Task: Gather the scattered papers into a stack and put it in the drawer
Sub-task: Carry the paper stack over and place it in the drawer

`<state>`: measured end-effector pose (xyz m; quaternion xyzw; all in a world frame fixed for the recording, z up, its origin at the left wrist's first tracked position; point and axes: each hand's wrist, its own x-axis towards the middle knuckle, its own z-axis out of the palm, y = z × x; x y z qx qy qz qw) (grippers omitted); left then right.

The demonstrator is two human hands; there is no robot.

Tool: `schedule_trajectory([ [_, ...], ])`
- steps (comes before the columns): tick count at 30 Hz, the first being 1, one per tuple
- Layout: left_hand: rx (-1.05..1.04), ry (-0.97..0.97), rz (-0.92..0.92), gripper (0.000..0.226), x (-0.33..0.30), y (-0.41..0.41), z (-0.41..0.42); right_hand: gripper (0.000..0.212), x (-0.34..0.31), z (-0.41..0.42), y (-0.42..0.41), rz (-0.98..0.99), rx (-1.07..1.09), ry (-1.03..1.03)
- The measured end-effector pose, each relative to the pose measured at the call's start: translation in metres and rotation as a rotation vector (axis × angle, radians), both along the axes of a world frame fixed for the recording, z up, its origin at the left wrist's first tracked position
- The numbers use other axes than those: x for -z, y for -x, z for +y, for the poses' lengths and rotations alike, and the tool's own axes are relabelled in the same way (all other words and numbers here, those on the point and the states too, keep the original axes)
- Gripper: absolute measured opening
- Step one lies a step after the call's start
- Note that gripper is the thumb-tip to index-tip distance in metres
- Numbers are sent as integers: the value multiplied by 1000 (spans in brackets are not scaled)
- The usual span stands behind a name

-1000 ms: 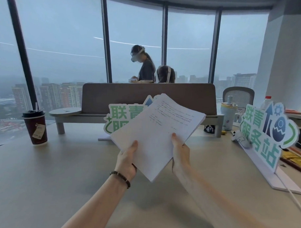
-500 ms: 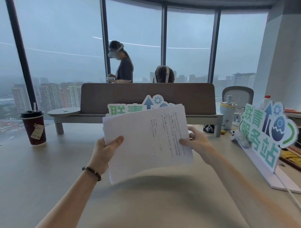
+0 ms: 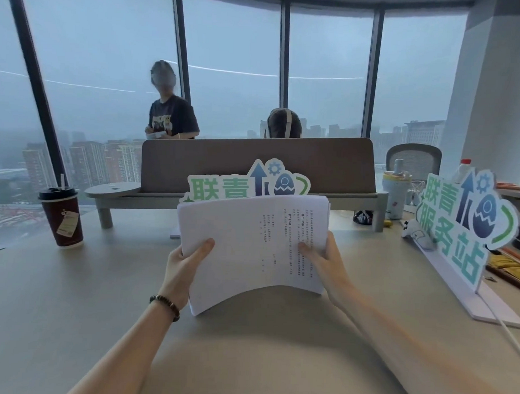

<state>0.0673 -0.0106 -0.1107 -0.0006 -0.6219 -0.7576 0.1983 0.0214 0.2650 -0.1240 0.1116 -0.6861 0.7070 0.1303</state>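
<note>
head view. stack of papers (image 3: 251, 246) held upright above the table (image 3: 72, 308), text running sideways on the top sheet, bottom edge bowed upward in the middle. lower corners hang close to the table surface; cannot tell whether they touch it.

left hand (image 3: 181, 267) grips the stack's left edge, thumb laid across the front sheet, remaining fingers hidden behind the paper. dark beaded bracelet (image 3: 165, 305) on that wrist. right hand (image 3: 324, 264) grips the right edge, thumb pressed on the front sheet, fingers curled round the back. both hands pinch the stack between thumb and fingers.

drawer not seen in this view.

behind the stack, partly hidden by it: green and blue cut-out sign (image 3: 247, 181) with an arrow and gear. second sign of the same design (image 3: 464, 224) stands on a white base at the right of the table, tilted toward the camera. white cable (image 3: 510, 338) runs along the table near that base. dark paper cup with lid and straw (image 3: 62, 216) stands at left, a tag on its side. brown divider panel (image 3: 254, 164) on a low shelf crosses the far side of the table. light tumbler (image 3: 396, 189) at the shelf's right end.

beyond the divider: one person standing (image 3: 171, 114), another person seated (image 3: 283, 124), only top of head visible. tall windows, hazy city outside.
</note>
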Motion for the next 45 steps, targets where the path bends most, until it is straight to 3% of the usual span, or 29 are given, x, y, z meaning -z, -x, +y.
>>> schedule_trajectory([
  [13, -70, 112, 72, 7, -15, 8, -4, 25, -11, 0, 12, 63, 60, -18],
  [17, 20, 91, -32, 17, 3, 9, -11, 38, 21, -1, 15, -40, -36, -92],
  [27, 8, 161, -72, 12, 5, 11, -15, 53, 31, 2, 22, -90, -102, -231],
  [32, -19, 268, -94, 16, -4, 11, -18, 39, 13, 11, 22, -85, -122, -319],
  [34, -3, 215, -120, 16, -6, 10, -21, 36, 2, 19, 19, -103, -154, -318],
  [37, 42, 63, -166, 22, -6, 8, -21, 41, -12, 28, 19, -209, -149, -135],
  [43, 21, -179, -161, 15, -15, 9, 21, 35, -36, 0, 12, -460, -42, 798],
  [45, -11, -233, -150, 13, -17, 9, 41, 37, -41, -22, 6, -482, -72, 898],
])
